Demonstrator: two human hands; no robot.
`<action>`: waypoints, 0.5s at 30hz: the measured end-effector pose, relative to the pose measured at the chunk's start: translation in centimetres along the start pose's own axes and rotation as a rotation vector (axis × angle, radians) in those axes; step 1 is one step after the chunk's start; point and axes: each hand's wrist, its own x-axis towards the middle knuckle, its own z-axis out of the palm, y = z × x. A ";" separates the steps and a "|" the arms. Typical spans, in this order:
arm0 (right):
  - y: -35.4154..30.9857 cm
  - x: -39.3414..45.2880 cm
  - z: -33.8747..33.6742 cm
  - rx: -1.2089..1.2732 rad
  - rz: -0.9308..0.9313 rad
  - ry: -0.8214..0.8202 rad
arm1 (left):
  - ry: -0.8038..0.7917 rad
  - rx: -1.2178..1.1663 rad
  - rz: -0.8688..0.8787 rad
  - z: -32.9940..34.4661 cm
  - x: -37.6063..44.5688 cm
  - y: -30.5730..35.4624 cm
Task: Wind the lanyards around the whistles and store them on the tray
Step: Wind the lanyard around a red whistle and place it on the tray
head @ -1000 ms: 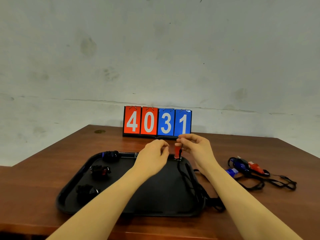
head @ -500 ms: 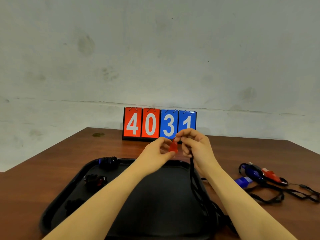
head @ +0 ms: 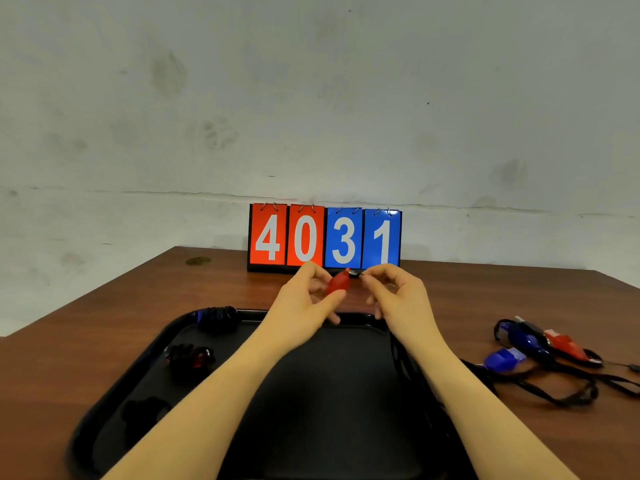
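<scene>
In the head view, the left hand (head: pixel 304 299) pinches a red whistle (head: pixel 337 285) between thumb and fingers, raised above the far rim of the black tray (head: pixel 145 358). The right hand (head: pixel 398 296) pinches the clip end of its black lanyard (head: pixel 401 358), which hangs down along the tray's right side. 3 wound whistles (head: pixel 188 356) lie on the tray's left part. On the bench (head: pixel 104 323), at right, loose blue and red whistles (head: pixel 526 341) lie tangled. A 4031 scoreboard (head: pixel 325 239) stands behind.
</scene>
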 end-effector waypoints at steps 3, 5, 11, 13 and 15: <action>-0.3 0.1 -0.1 0.015 0.014 0.032 | 0.007 -0.049 -0.008 -0.2 -0.4 0.0; -0.4 0.0 0.2 0.030 0.023 0.032 | 0.047 -0.052 0.014 -0.4 -0.4 -0.1; -0.4 -0.5 0.4 0.036 0.025 0.040 | 0.159 -0.226 -0.028 -1.1 -0.8 -0.2; -0.3 -0.5 0.2 0.018 0.012 0.055 | 0.165 -0.311 -0.066 -1.3 -0.8 -0.3; -0.3 -0.5 0.0 0.039 0.048 0.062 | 0.160 -0.341 -0.097 -1.3 -0.7 -0.4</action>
